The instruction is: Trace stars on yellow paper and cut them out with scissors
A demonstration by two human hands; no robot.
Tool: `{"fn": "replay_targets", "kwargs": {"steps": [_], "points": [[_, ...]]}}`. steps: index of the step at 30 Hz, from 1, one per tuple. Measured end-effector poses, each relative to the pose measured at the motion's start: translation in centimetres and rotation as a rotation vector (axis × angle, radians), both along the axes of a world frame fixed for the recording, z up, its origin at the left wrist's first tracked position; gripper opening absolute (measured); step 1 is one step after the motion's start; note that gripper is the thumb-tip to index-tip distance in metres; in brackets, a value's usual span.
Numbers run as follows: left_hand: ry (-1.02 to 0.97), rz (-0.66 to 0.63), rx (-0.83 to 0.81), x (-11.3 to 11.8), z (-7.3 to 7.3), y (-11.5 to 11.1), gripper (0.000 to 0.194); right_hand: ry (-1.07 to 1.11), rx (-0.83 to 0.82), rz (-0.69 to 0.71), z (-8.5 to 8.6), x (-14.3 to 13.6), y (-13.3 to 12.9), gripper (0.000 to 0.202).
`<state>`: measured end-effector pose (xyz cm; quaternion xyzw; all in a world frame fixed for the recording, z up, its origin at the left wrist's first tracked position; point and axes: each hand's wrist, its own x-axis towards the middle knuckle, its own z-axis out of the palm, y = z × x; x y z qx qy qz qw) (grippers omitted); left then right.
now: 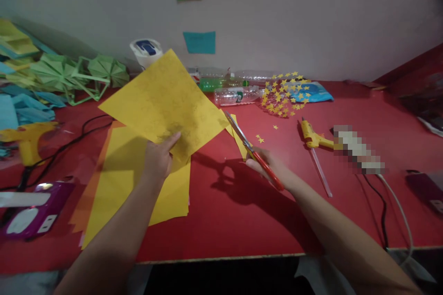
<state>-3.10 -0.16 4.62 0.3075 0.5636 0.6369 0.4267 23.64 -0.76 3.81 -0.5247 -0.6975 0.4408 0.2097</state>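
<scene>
A square yellow sheet is raised above the table, tilted with one corner up. My left hand pinches its lower edge, thumb on top and the other fingers hidden behind. In my right hand are scissors with red handles, their blades pointing up and left near the sheet's right corner. The blades look nearly closed. Beneath my left forearm lies a stack of yellow and orange paper. Smaller yellow pieces rest on the table behind the scissors' blades.
On the red table, a yellow glue gun and power strip lie right. Another glue gun and purple box sit left. Bottles, star decorations and green paper shapes line the back.
</scene>
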Motion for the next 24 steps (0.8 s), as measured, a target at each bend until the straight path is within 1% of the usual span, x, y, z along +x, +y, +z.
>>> {"fn": "replay_targets", "kwargs": {"steps": [2, 6, 8, 10, 16, 24], "points": [[-0.060, 0.061, 0.074, 0.2, 0.4, 0.1, 0.022, -0.035, -0.029, 0.037, 0.3, 0.0, 0.0, 0.050], [-0.085, 0.144, 0.070, 0.5, 0.6, 0.2, 0.018, -0.051, -0.049, 0.092, 0.7, -0.2, -0.1, 0.054], [-0.092, 0.190, 0.091, 0.4, 0.5, 0.3, 0.018, -0.049, -0.054, 0.102, 0.8, -0.2, -0.1, 0.055], [-0.106, 0.206, 0.095, 0.4, 0.4, 0.3, 0.019, -0.047, -0.057, 0.104, 0.8, -0.1, -0.1, 0.055], [-0.137, 0.114, 0.149, 0.6, 0.0, 0.3, 0.021, -0.053, -0.094, 0.107, 0.8, -0.3, -0.4, 0.057], [-0.164, 0.090, 0.010, 0.9, -0.3, -0.1, 0.018, -0.001, -0.167, 0.088, 1.2, -0.7, -0.7, 0.056]]}}
